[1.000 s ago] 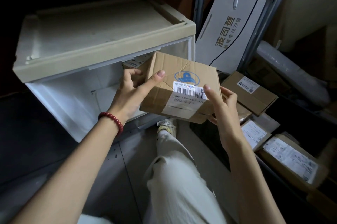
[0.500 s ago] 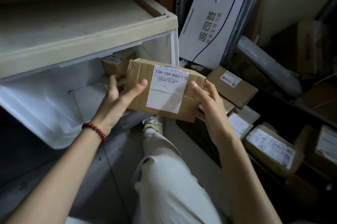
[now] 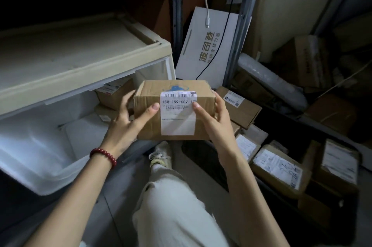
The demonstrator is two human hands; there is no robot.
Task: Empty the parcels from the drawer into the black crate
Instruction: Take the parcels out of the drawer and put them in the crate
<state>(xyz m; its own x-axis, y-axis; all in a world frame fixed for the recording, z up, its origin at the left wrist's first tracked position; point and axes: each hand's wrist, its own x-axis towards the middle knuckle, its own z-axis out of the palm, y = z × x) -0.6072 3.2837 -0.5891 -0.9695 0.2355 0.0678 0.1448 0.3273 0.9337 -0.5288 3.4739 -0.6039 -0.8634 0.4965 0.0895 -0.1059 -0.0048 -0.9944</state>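
I hold a brown cardboard parcel with a white shipping label in front of me, between the drawer and the crate. My left hand grips its left end, thumb on the front face. My right hand grips its right end, thumb on the label. The white translucent drawer stands pulled out at left, and more parcels lie at its back. The black crate sits on the floor at right with several labelled parcels inside.
A beige cabinet top overhangs the drawer. A white printed box leans against a metal shelf post, with a charging cable dangling before it. More cartons fill the shelf at right. My leg and shoe lie below the parcel.
Both hands have turned the parcel so its label side faces me and have lifted it clear of the drawer, slightly to the right. The view has tilted upward.
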